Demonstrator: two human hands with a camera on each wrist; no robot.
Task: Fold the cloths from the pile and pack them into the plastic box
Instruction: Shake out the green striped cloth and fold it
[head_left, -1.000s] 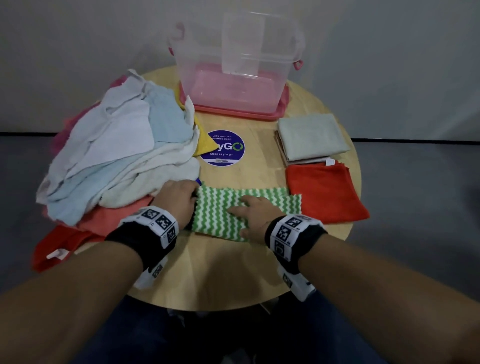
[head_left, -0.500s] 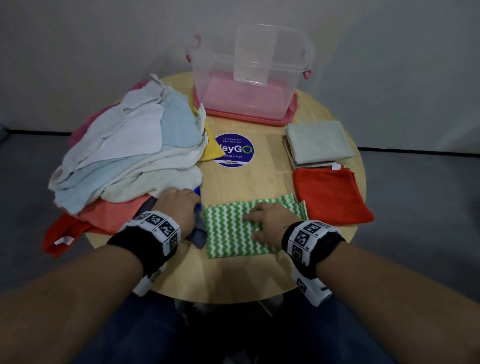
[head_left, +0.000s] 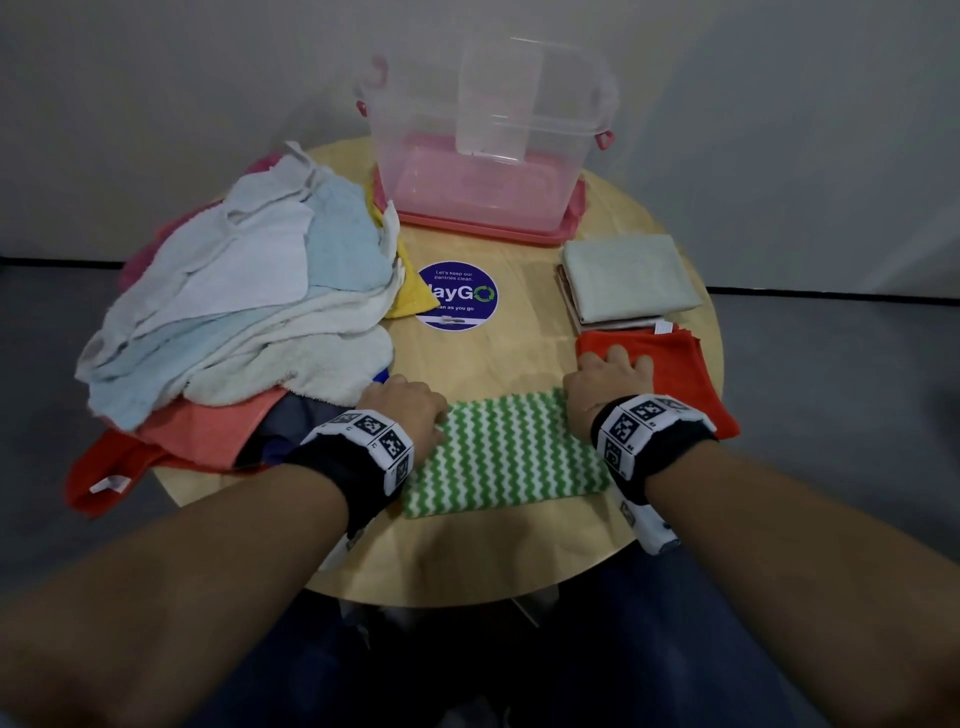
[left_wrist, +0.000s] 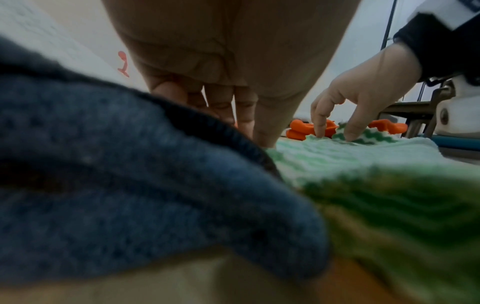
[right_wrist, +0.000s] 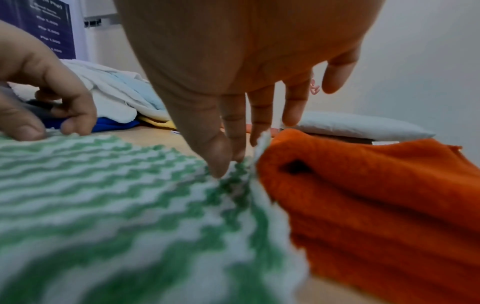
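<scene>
While my wrist bands hide part of the green zigzag cloth (head_left: 498, 457), it lies flat between my hands: left hand (head_left: 402, 410) presses its left end, right hand (head_left: 608, 384) pinches its far right corner.

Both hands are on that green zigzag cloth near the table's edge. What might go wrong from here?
The right hand pinches the green zigzag cloth right against the folded orange cloth, so it might drag that fold open. The left hand sits beside the loose pile, where a dark grey cloth could get caught in the next fold.
</scene>
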